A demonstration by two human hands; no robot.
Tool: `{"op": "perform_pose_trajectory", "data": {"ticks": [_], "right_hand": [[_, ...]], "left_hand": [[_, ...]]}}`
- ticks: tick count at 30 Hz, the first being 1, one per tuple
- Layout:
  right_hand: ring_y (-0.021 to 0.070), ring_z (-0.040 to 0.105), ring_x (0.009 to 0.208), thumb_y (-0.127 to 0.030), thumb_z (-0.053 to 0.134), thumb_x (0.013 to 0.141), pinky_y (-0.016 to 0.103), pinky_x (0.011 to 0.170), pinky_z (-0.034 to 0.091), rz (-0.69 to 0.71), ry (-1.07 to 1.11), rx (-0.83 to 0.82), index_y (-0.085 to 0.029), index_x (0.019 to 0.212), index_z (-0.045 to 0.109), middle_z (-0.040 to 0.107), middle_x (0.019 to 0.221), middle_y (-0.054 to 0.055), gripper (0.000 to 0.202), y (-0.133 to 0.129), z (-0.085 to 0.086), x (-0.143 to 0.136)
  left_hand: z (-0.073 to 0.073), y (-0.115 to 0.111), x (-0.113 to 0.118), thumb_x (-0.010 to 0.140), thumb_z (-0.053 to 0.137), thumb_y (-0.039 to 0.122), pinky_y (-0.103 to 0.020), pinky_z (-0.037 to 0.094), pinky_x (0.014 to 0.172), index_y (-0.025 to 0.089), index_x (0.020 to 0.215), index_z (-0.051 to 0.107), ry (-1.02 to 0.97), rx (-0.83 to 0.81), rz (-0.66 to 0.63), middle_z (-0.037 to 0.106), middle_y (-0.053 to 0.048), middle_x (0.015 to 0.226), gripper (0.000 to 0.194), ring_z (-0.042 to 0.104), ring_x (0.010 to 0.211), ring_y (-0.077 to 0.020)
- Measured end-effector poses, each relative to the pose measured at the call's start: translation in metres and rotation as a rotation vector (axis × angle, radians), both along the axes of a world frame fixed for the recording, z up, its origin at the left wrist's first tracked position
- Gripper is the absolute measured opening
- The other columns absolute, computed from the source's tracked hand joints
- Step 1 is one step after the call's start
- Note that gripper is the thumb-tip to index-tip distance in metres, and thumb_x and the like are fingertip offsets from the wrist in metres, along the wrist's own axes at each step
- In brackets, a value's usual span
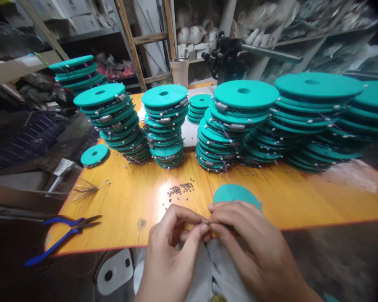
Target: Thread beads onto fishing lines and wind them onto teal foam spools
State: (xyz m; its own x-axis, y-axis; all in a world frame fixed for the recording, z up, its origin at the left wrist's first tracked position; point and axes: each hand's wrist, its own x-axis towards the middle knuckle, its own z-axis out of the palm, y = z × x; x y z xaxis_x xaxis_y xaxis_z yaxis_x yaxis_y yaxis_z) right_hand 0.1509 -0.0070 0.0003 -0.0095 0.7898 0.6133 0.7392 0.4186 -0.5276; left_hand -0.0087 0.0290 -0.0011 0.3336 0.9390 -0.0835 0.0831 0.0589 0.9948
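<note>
My left hand [176,247] and my right hand [250,239] meet above the table's front edge, fingertips pinched together. Whatever lies between the fingers is too small and too covered to name. Partly behind my right hand a teal foam disc [236,193] rests on the wood. Just beyond my left hand, small dark beads [180,189] are scattered in a loose heap. To the left lie blue-handled pliers [77,226] with their jaws apart, and behind them a bundle of thin strands [85,191].
Tall stacks of teal foam spools [239,126] wound with line stand across the back of the wooden table [122,226]. A single spool [95,155] lies at the left edge. Behind are a metal cup [179,71], a black clamp-like device [223,58] and a wooden ladder [151,38].
</note>
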Motion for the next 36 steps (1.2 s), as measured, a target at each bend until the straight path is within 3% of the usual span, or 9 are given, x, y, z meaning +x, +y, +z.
{"op": "perform_pose_trajectory", "data": {"ticks": [5, 11, 15, 19, 22, 25, 29, 36], "right_hand": [[0.0105, 0.067, 0.090, -0.012, 0.053, 0.096, 0.024, 0.078, 0.054, 0.080, -0.037, 0.039, -0.023, 0.108, 0.068, 0.070, 0.097, 0.001, 0.022, 0.000, -0.003, 0.006], [0.0096, 0.065, 0.096, -0.011, 0.055, 0.090, 0.021, 0.082, 0.054, 0.020, 0.027, 0.017, -0.018, 0.093, 0.062, 0.066, 0.099, 0.003, 0.011, -0.004, -0.003, 0.005], [0.0118, 0.063, 0.106, -0.013, 0.054, 0.091, 0.023, 0.089, 0.054, 0.026, 0.024, -0.003, -0.016, 0.110, 0.062, 0.065, 0.107, 0.006, 0.020, -0.007, -0.001, 0.005], [0.0100, 0.064, 0.094, -0.012, 0.060, 0.092, 0.022, 0.081, 0.055, 0.027, 0.053, 0.017, -0.020, 0.098, 0.067, 0.066, 0.100, 0.003, 0.012, -0.006, -0.002, 0.003], [0.0094, 0.063, 0.095, -0.009, 0.060, 0.090, 0.019, 0.082, 0.055, 0.032, 0.142, 0.009, -0.020, 0.094, 0.067, 0.062, 0.099, 0.003, 0.014, -0.007, 0.000, 0.002], [0.0093, 0.061, 0.099, -0.010, 0.060, 0.089, 0.016, 0.081, 0.055, 0.015, 0.220, -0.001, -0.020, 0.091, 0.066, 0.056, 0.100, 0.004, 0.012, -0.009, 0.004, 0.004], [0.0093, 0.061, 0.092, -0.012, 0.059, 0.090, 0.017, 0.076, 0.054, 0.002, 0.259, -0.060, -0.021, 0.092, 0.064, 0.054, 0.096, 0.003, 0.011, -0.010, 0.007, 0.009], [0.0105, 0.059, 0.093, -0.010, 0.052, 0.091, 0.020, 0.078, 0.053, -0.032, 0.191, -0.097, -0.019, 0.087, 0.057, 0.054, 0.094, 0.003, 0.011, -0.011, 0.005, 0.014]], "left_hand": [[0.006, 0.000, 0.001, 0.090, 0.063, 0.024, -0.013, 0.056, 0.065, 0.017, 0.081, 0.054, -0.093, -0.125, -0.030, 0.064, 0.002, 0.076, 0.015, 0.069, 0.068, -0.0060], [0.009, -0.001, 0.004, 0.091, 0.064, 0.028, -0.015, 0.054, 0.064, 0.018, 0.080, 0.045, -0.108, -0.129, -0.002, 0.058, 0.003, 0.077, 0.024, 0.066, 0.067, -0.0062], [0.009, -0.002, 0.004, 0.089, 0.066, 0.027, -0.017, 0.055, 0.064, 0.019, 0.080, 0.044, -0.126, -0.113, 0.018, 0.061, 0.003, 0.077, 0.025, 0.067, 0.065, -0.0071], [0.010, -0.001, 0.002, 0.089, 0.065, 0.027, -0.017, 0.054, 0.063, 0.018, 0.080, 0.047, -0.097, -0.097, 0.006, 0.062, 0.002, 0.075, 0.022, 0.066, 0.064, -0.0075], [0.010, -0.001, 0.003, 0.092, 0.061, 0.023, -0.018, 0.053, 0.067, 0.021, 0.099, 0.056, 0.050, 0.034, -0.071, 0.065, -0.001, 0.088, 0.009, 0.065, 0.074, -0.0086], [0.009, -0.002, 0.009, 0.092, 0.059, 0.018, -0.018, 0.050, 0.072, 0.027, 0.114, 0.063, 0.226, 0.267, -0.175, 0.063, -0.002, 0.098, 0.025, 0.061, 0.084, -0.0094], [0.006, -0.003, 0.019, 0.093, 0.058, 0.020, -0.019, 0.046, 0.066, 0.020, 0.096, 0.072, 0.222, 0.345, -0.175, 0.062, -0.003, 0.085, 0.014, 0.060, 0.078, -0.0098], [0.005, 0.000, 0.018, 0.090, 0.063, 0.018, -0.017, 0.042, 0.055, 0.018, 0.090, 0.073, 0.254, 0.397, -0.120, 0.067, -0.002, 0.081, 0.011, 0.057, 0.066, -0.0074]]}}
